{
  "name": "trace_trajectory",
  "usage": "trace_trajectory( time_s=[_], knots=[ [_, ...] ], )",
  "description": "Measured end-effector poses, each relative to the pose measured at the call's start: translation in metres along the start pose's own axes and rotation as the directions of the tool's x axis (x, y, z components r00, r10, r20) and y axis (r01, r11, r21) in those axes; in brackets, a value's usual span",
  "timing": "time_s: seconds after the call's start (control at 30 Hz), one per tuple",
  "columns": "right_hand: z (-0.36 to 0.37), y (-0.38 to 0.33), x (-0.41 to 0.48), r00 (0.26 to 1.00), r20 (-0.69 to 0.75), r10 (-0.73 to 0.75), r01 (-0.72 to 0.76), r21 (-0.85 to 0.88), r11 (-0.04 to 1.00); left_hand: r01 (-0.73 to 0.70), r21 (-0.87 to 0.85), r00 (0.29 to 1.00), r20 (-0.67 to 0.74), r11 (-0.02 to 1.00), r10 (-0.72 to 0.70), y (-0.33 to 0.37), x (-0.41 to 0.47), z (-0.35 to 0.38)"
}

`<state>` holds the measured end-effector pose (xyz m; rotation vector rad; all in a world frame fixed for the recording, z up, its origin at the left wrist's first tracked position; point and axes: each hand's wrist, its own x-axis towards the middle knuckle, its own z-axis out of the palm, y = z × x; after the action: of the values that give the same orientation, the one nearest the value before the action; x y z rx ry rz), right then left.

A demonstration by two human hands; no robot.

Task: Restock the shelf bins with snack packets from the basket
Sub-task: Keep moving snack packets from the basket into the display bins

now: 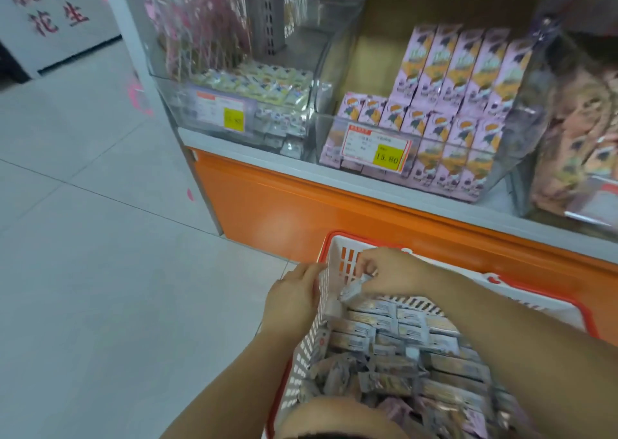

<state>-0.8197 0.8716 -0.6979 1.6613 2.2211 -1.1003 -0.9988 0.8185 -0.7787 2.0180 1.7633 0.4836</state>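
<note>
While right fingers (pixel 366 269) apparently pinch the packet (pixel 351 293) top, left hand (pixel 294 293) grips basket (pixel 335 237).

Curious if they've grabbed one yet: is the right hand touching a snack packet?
Touching. The head view shows the right hand pinching a silvery snack packet just above the pile in the basket.

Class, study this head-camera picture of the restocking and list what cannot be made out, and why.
1. Head view: print on the packet that the right hand pinches, motion-blurred.
2. Head view: price tag on the left bin, figures blurred.
3. Head view: near end of the basket, cut by the bottom edge and covered by forearms.
4. Head view: whether the left hand grips the basket wall, fingertips blurred.
</note>
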Motion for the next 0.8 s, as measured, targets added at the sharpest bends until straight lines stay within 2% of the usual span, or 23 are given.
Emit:
trace_trajectory(
  time_s=[0.07,0.1,0.17,0.23,0.27,0.33,0.4,0.43,0.5,0.57,0.63,0.7,0.8],
  knots=[
    [-0.024,-0.017,-0.020,0.999,0.018,-0.032,0.033,-0.059,0.998,-0.013,0.122,0.998,0.059,0.992,0.006,0.003,0.002,-0.011],
    [-0.036,-0.025,-0.031,0.998,0.004,-0.062,0.062,-0.068,0.996,0.004,0.118,0.998,0.062,0.993,-0.011,0.007,0.002,-0.020],
    [-0.055,-0.041,-0.051,0.983,-0.083,-0.161,0.156,-0.070,0.985,0.058,-0.055,0.998,-0.022,0.997,-0.059,0.022,0.000,-0.045],
    [-0.069,-0.059,-0.068,0.929,-0.253,-0.270,0.267,-0.050,0.962,0.072,-0.389,0.974,-0.170,0.918,-0.148,0.042,-0.005,-0.078],
    [-0.073,-0.067,-0.074,0.880,-0.354,-0.318,0.322,-0.047,0.945,0.052,-0.553,0.951,-0.228,0.831,-0.211,0.053,-0.009,-0.095],
    [-0.077,-0.083,-0.080,0.709,-0.559,-0.429,0.427,-0.142,0.893,0.010,-0.805,0.917,-0.230,0.594,-0.327,0.076,-0.016,-0.130],
    [-0.077,-0.099,-0.080,0.511,-0.673,-0.535,0.495,-0.279,0.823,0.015,-0.946,0.925,-0.110,0.323,-0.364,0.095,-0.018,-0.159],
    [-0.077,-0.108,-0.079,0.441,-0.696,-0.566,0.519,-0.317,0.794,0.027,-0.975,0.934,-0.054,0.220,-0.354,0.102,-0.017,-0.172],
    [-0.075,-0.124,-0.079,0.361,-0.705,-0.610,0.567,-0.353,0.744,0.018,-0.996,0.942,-0.013,0.091,-0.336,0.108,-0.013,-0.193],
    [-0.074,-0.135,-0.077,0.359,-0.674,-0.645,0.600,-0.363,0.713,-0.027,-0.999,0.942,-0.033,0.022,-0.334,0.106,-0.007,-0.210],
    [-0.079,-0.139,-0.074,0.392,-0.611,-0.688,0.616,-0.381,0.689,-0.047,-0.999,0.947,-0.048,0.010,-0.318,0.099,0.000,-0.223],
    [-0.092,-0.141,-0.070,0.454,-0.560,-0.693,0.635,-0.343,0.693,-0.029,-0.997,0.948,-0.051,0.073,-0.315,0.088,0.011,-0.233],
    [-0.123,-0.136,-0.056,0.551,-0.586,-0.594,0.560,-0.267,0.784,0.006,-0.945,0.930,-0.115,0.327,-0.348,0.072,0.039,-0.246]
  ],
)
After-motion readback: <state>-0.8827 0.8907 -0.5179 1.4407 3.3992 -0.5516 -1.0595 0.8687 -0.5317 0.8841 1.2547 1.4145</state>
